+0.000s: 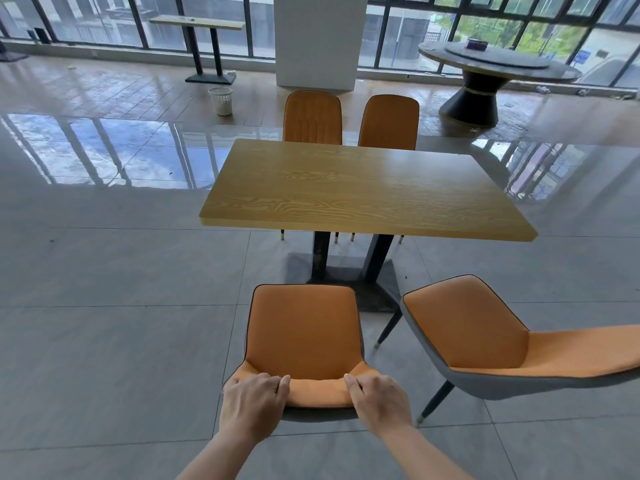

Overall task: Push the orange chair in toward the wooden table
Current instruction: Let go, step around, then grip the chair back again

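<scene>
Your left hand [251, 400] and right hand [379, 398] both grip the top edge of the backrest of the orange chair [303, 336], fingers curled over the front of the rim, knuckles toward you. The two hands sit apart on the rim, with a bare strip of orange upholstery between them. The chair's seat extends directly ahead of your hands, facing the wooden worktop [363, 190]. The seat's front edge lies short of the worktop's near edge and close to its dark base plate [377, 289]; the seat is not under the top. Just to the right of your right hand stands a second orange chair [485, 337], turned at an angle, its grey shell and dark legs visible. Beyond the worktop, far ahead of both hands, two more orange chairs [313, 117] stand side by side against its far edge. The floor [121, 323] under everything is grey tile.
</scene>
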A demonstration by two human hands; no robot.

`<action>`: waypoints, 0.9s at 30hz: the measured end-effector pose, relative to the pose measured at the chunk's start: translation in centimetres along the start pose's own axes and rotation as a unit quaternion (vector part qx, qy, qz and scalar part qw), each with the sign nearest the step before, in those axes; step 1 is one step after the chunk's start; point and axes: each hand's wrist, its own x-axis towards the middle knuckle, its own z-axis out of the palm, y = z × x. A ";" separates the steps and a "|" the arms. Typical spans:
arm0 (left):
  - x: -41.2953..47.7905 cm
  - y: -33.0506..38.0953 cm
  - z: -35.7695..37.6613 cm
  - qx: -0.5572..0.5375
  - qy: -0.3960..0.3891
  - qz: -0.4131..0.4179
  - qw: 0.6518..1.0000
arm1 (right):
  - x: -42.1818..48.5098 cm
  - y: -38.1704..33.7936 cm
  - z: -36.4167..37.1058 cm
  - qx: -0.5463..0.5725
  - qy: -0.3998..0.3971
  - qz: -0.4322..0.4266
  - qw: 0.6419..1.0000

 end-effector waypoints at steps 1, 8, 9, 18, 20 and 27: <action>-0.2 0.0 0.1 -0.002 0.002 0.001 1.000 | -0.2 0.0 0.1 -0.003 0.003 0.002 1.000; 1.4 0.0 -1.0 -0.005 0.007 -0.003 1.000 | 1.1 -1.0 -0.1 -0.016 0.002 0.023 1.000; 1.6 -0.1 -1.0 -0.007 0.008 -0.002 1.000 | 1.2 -1.2 -0.2 -0.018 0.003 0.022 1.000; 2.3 -0.1 -1.3 -0.013 0.016 -0.001 1.000 | 1.6 -1.1 -0.6 -0.006 0.003 0.002 1.000; 2.3 -0.2 -1.1 -0.012 0.020 -0.002 1.000 | 1.6 -1.2 -0.6 -0.009 0.001 -0.005 1.000; 2.3 -0.1 -0.7 0.002 0.038 -0.002 0.999 | 1.4 -1.0 -0.8 -0.015 -0.008 -0.053 0.998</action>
